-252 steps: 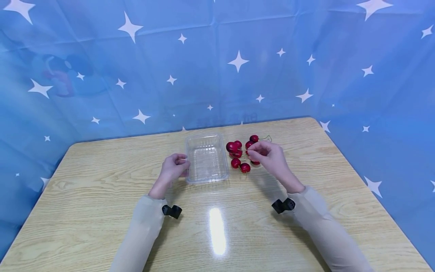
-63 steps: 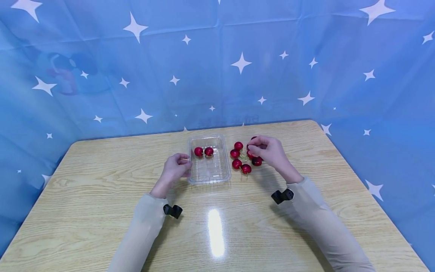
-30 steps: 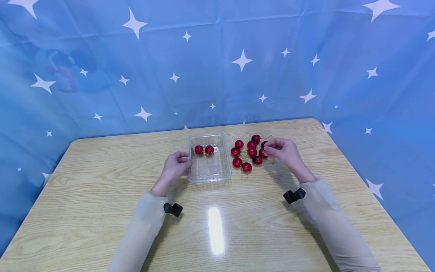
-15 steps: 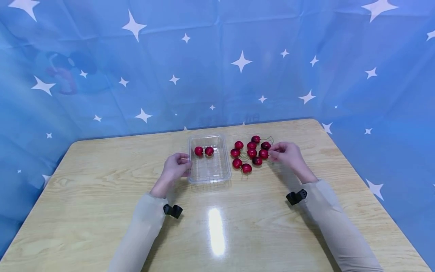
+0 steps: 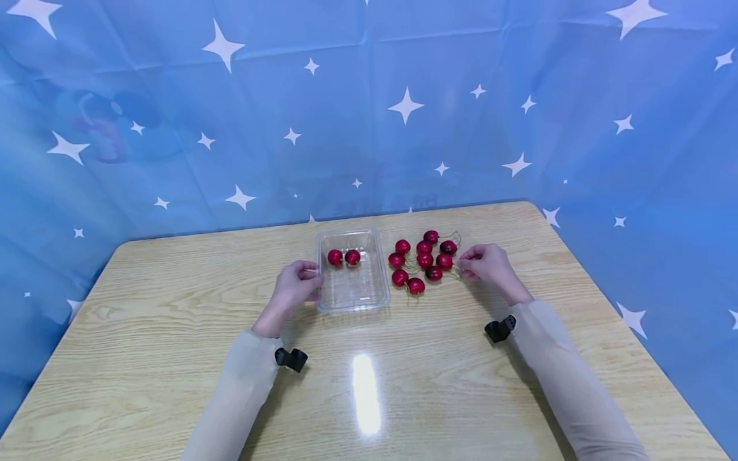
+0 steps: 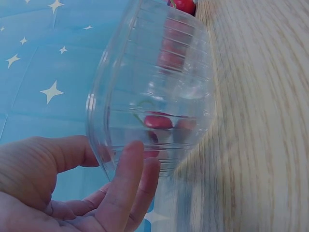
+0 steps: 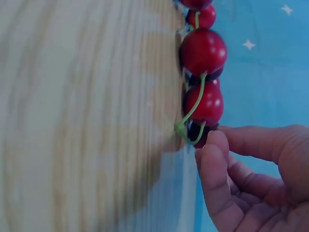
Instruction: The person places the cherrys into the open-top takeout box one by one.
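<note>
My left hand (image 5: 296, 283) pinches the left rim of a clear plastic container (image 5: 353, 305), thumb outside and fingers along its wall in the left wrist view. Inside it lie two red cherries (image 5: 352, 257). My right hand (image 5: 489, 264) is at the right side of a cluster of cherries on the table, beside a red cherry (image 5: 444, 261). In the right wrist view its thumb and forefinger tips come together close to a dark cherry (image 7: 197, 134), near joined green stems (image 7: 181, 128). Whether they pinch a stem, I cannot tell.
Several more cherries (image 5: 400, 277) with thin stems lie between the container and my right hand. The wooden table (image 5: 190, 307) ends at a blue star-patterned cloth (image 5: 323, 166) behind it.
Two cherries have come into the container since the oldest frame. My right hand has since moved right, from over the cherries to their right side. The left hand stays at the rim.
</note>
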